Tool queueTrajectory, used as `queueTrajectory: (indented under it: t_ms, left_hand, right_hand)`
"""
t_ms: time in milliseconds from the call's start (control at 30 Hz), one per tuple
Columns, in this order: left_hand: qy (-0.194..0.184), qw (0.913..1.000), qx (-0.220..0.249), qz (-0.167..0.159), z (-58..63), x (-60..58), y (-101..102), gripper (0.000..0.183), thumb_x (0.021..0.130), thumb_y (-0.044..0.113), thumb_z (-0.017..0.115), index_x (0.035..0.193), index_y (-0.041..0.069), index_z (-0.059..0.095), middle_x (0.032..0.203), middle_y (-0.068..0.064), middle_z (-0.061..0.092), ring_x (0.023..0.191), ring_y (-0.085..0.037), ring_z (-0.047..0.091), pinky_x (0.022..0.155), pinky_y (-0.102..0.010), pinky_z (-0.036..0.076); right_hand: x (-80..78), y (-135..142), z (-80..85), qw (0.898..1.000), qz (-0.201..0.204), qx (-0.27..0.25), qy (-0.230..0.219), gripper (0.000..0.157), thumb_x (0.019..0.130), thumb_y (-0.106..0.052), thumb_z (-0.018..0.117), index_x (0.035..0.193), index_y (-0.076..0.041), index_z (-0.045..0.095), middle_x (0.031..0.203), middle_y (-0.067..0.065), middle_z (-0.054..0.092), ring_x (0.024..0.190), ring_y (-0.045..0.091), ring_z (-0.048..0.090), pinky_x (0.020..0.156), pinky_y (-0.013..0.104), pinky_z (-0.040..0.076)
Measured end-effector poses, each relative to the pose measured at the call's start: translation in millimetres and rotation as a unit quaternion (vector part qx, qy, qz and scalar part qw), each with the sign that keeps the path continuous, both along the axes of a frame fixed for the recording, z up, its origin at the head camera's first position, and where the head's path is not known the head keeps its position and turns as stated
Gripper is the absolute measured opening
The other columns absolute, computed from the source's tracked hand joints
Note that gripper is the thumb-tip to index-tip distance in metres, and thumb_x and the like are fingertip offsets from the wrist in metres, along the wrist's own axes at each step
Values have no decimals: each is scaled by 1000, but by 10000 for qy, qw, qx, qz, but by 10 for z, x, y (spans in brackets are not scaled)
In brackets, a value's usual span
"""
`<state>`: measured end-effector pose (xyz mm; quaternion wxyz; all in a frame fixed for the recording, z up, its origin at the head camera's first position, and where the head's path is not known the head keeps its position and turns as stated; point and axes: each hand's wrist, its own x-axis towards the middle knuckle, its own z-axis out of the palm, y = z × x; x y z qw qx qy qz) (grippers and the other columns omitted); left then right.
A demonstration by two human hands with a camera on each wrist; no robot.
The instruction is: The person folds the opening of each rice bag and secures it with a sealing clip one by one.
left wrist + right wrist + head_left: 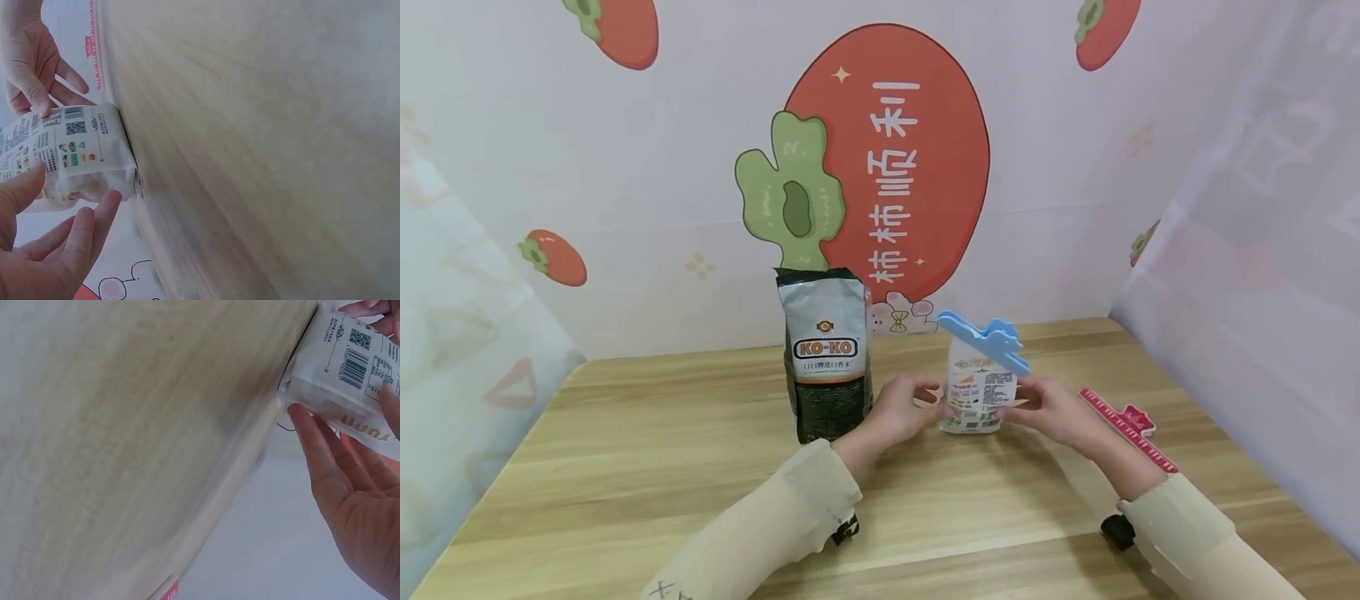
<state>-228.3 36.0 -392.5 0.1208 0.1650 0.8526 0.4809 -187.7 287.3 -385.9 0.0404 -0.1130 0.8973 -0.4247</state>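
Observation:
A small white food bag with printed text stands upright on the table, its top closed by a blue sealing clip that slants down to the right. My left hand holds the bag's left side, thumb toward the printed front and fingers along the side. On the opposite side my right hand holds it the same way, with the thumb at the front edge. The left wrist view shows the bag's printed face between both hands. In the right wrist view, fingers lie along the bag's side near its base.
Left of the hands stands a black and silver KO-KO rice bag. A red sealing clip lies on the wooden table beyond the right forearm. Behind the table hangs a white curtain printed with persimmons.

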Motion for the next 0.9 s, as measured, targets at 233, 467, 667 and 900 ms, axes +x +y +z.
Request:
queueTrajectory:
  t_ms: [233, 467, 667, 900]
  left_hand:
    - [-372, 9992, 124, -123, -10, 67, -71, 49, 86, 27, 78, 129, 8, 64, 120, -9, 68, 108, -24, 63, 86, -39, 56]
    - [-221, 9987, 118, -434, 23, 177, -174, 43, 88, 27, 76, 125, 7, 66, 119, -10, 69, 103, -25, 67, 86, -39, 58]
    - [-243, 9973, 210, -659, 83, 313, -332, 42, 91, 28, 74, 127, 7, 66, 123, -8, 68, 110, -23, 65, 94, -40, 55]
    - [-193, 9974, 265, -634, 163, 435, -602, 40, 91, 33, 73, 126, 15, 67, 123, -5, 69, 106, -20, 66, 89, -36, 56]
  right_hand:
    - [99, -35, 95, 9998, -88, -157, 31, 57, 93, -19, 70, 138, 10, 49, 132, 32, 58, 113, 42, 65, 91, 45, 57]
    - [301, -18, 228, 9993, -172, -280, 166, 55, 95, -16, 68, 138, 10, 47, 131, 33, 58, 113, 41, 66, 87, 39, 59]
    - [502, 43, 287, 9979, -476, -46, 437, 48, 95, -19, 68, 136, 1, 54, 127, 25, 64, 104, 14, 71, 82, 25, 58]
    - [646, -43, 365, 9949, -427, -151, 901, 38, 95, -19, 68, 129, -4, 62, 123, 17, 69, 99, -6, 66, 78, 18, 55]
